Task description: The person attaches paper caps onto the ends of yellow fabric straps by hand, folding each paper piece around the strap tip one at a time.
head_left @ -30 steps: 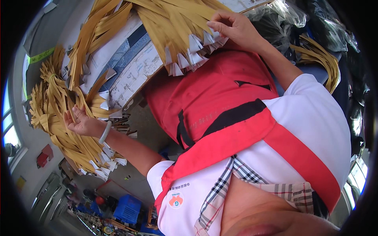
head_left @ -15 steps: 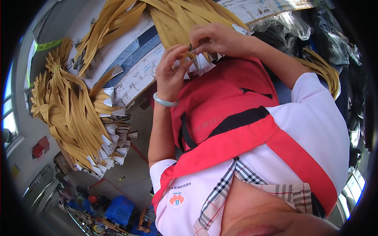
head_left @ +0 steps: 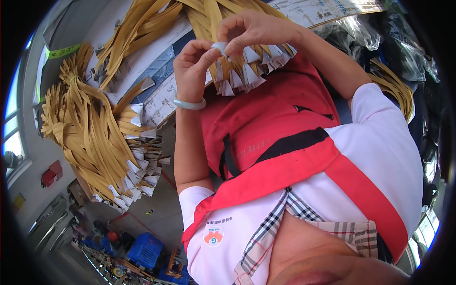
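Both of my hands meet above the near edge of the table, at the white end (head_left: 220, 47) of a yellow-brown fabric strap. My left hand (head_left: 191, 71), with a pale bangle at its wrist, pinches that end between thumb and fingertips. From the other side my right hand (head_left: 259, 32) grips it the same way. Beneath the hands lies a bunch of the same yellow-brown straps (head_left: 209, 19). Their white-tipped ends (head_left: 249, 76) hang over the edge in front of my red apron (head_left: 266, 107).
A large tied bundle of straps (head_left: 90, 128) hangs at the left, beside the worn white tabletop (head_left: 166, 90). More straps (head_left: 135, 35) lie at the far left. Clear plastic bags (head_left: 354, 35) and another strap bundle (head_left: 394, 88) sit at the right. A blue crate (head_left: 145, 251) stands on the floor.
Both hands have moved up and slightly left. A white strap end now shows plainly between their fingertips, and more of the hanging white tips are uncovered.
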`<action>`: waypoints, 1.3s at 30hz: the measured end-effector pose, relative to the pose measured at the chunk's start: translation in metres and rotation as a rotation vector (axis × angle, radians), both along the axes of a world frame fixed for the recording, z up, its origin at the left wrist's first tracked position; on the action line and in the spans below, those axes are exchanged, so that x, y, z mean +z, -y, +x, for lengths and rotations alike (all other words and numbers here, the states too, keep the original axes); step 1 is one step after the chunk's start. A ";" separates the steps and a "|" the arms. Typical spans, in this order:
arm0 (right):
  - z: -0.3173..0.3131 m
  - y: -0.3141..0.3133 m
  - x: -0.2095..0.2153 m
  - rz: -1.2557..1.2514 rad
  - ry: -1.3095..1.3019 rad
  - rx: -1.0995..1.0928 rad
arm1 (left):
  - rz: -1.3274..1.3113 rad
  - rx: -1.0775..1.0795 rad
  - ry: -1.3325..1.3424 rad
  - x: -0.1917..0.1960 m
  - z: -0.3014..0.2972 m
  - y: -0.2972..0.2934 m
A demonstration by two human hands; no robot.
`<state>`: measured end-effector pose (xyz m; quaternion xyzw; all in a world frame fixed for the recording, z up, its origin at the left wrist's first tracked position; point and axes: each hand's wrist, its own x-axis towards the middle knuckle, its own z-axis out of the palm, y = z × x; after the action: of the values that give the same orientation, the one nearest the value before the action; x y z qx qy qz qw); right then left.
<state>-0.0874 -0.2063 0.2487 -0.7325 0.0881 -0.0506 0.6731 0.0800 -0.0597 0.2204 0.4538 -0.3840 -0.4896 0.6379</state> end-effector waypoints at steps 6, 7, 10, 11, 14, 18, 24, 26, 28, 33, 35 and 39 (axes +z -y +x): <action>0.008 -0.015 0.010 -0.035 0.058 -0.090 | -0.095 0.209 0.129 0.002 -0.013 0.002; 0.012 -0.020 0.009 -0.274 0.113 -0.185 | -0.135 0.336 0.231 0.001 -0.017 0.004; 0.023 -0.028 0.000 -0.606 0.202 -0.340 | -0.182 0.516 0.415 -0.002 -0.024 0.006; 0.025 -0.032 -0.005 -0.696 0.232 -0.393 | -0.179 0.535 0.378 -0.005 -0.027 0.003; 0.030 -0.037 -0.026 -0.866 0.297 -0.521 | -0.157 0.566 0.409 -0.016 -0.032 0.000; 0.029 -0.034 -0.041 -0.564 0.271 -0.554 | -0.112 0.282 -0.029 -0.005 -0.017 -0.011; 0.022 -0.037 -0.030 0.046 0.246 -0.383 | -0.157 0.228 0.359 -0.004 0.004 -0.014; 0.016 -0.033 -0.023 0.023 0.178 -0.387 | -0.193 0.303 0.532 -0.006 0.004 -0.014; 0.012 -0.032 -0.022 0.006 0.105 -0.387 | -0.204 0.286 0.637 -0.011 -0.005 -0.012; 0.002 -0.029 -0.038 -0.026 0.078 -0.414 | -0.143 0.252 0.765 -0.010 -0.013 -0.013; -0.006 -0.025 -0.042 -0.027 0.042 -0.464 | -0.085 0.274 0.594 -0.013 -0.007 -0.017; -0.044 -0.009 -0.041 -0.108 -0.060 -0.598 | -0.255 0.771 0.040 0.040 0.120 -0.029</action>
<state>-0.1316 -0.1973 0.2079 -0.7101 0.3171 -0.2296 0.5852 0.2000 -0.0308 0.2607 0.4911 -0.2558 -0.1543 0.8183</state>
